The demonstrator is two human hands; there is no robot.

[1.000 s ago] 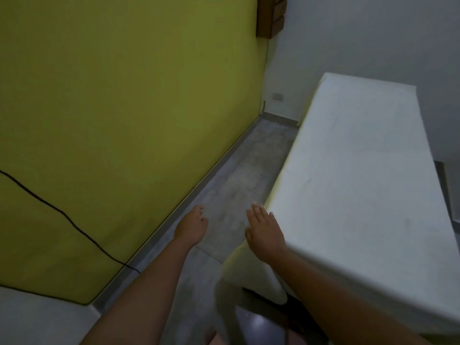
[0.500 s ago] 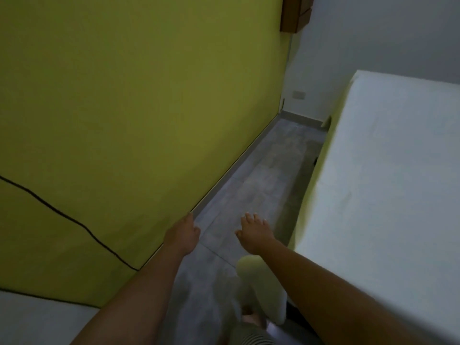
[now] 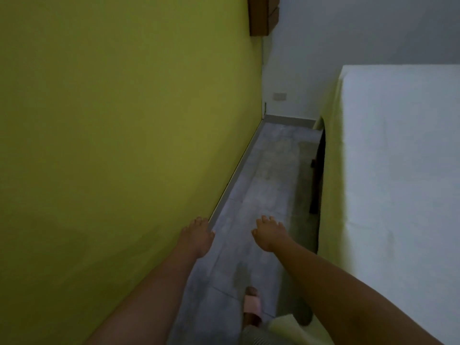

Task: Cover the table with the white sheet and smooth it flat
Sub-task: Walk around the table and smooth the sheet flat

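Note:
The white sheet (image 3: 403,175) lies over the table on the right and hangs down its left side (image 3: 332,185). A dark gap under the hanging edge shows a table leg (image 3: 315,195). My left hand (image 3: 196,237) is held out over the floor close to the yellow wall, fingers loosely curled, holding nothing. My right hand (image 3: 270,235) is stretched out over the floor, left of the table, fingers apart, empty and not touching the sheet.
A yellow wall (image 3: 124,145) runs close on the left, leaving a narrow strip of grey tiled floor (image 3: 263,185) beside the table. A wooden cabinet (image 3: 262,16) hangs high on the wall. My foot in a pink slipper (image 3: 252,307) is on the floor below.
My right hand has come off the sheet's near corner and now hovers over the floor. The view has shifted forward along the aisle, with the table farther right.

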